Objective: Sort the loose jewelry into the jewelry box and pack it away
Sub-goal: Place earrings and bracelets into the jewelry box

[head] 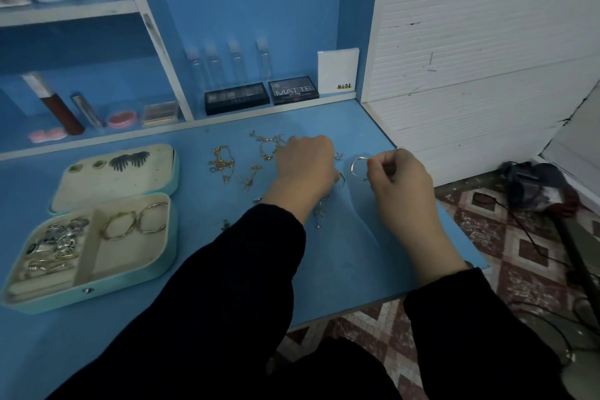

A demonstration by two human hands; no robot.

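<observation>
A teal jewelry box (168, 256) lies open at the left of the blue desk, with rings (61, 242) in its left compartment and two gold bangles (134, 222) in the right one. Loose gold chains (222, 164) and a gold bracelet (268, 148) lie on the desk behind my hands. My left hand (305, 169) is curled knuckles-up over small silver pieces (319, 213); what it holds is hidden. My right hand (399, 182) pinches a silver open bangle (356, 166) just above the desk.
Makeup palettes (237, 97), clear vials (227, 62) and a white box (337, 73) line the back ledge. Cosmetics stand on the left shelves. The desk's right edge (461, 224) drops to a tiled floor with cables and a dark bundle (535, 188).
</observation>
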